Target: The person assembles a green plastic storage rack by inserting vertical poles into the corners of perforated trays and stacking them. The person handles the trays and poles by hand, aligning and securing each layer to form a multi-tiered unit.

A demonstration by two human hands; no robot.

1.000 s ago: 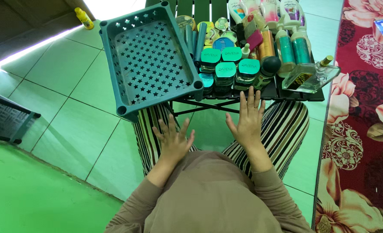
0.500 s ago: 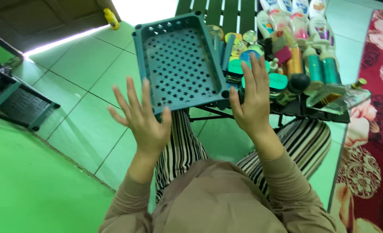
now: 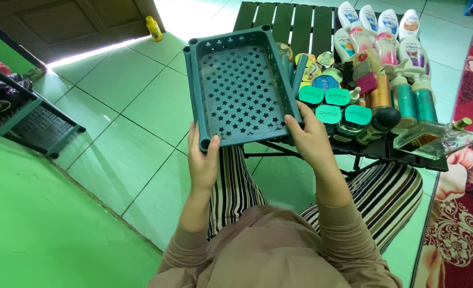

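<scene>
Gripping the teal star-perforated tray (image 3: pixel 241 85) at its two near corners: left hand (image 3: pixel 203 162) and right hand (image 3: pixel 312 140), fingers curled on the rim. Tray sits tilted over the slatted table's (image 3: pixel 279 16) left edge, empty; jars (image 3: pixel 336 106) and bottles (image 3: pixel 385 37) not yet moved. Fingertips beneath the tray hidden; rack (image 3: pixel 28 114) at left partly cut off.

Pale green tiled floor (image 3: pixel 135 101) everywhere, daylight spilling under a dark wooden door (image 3: pixel 66 24) (pretty bright strip). Low shoe rack (image 3: pixel 31 114) off left, red floral rug (image 3: pixel 460 213) right, slatted dark table (image 3: pixel 279 18).
</scene>
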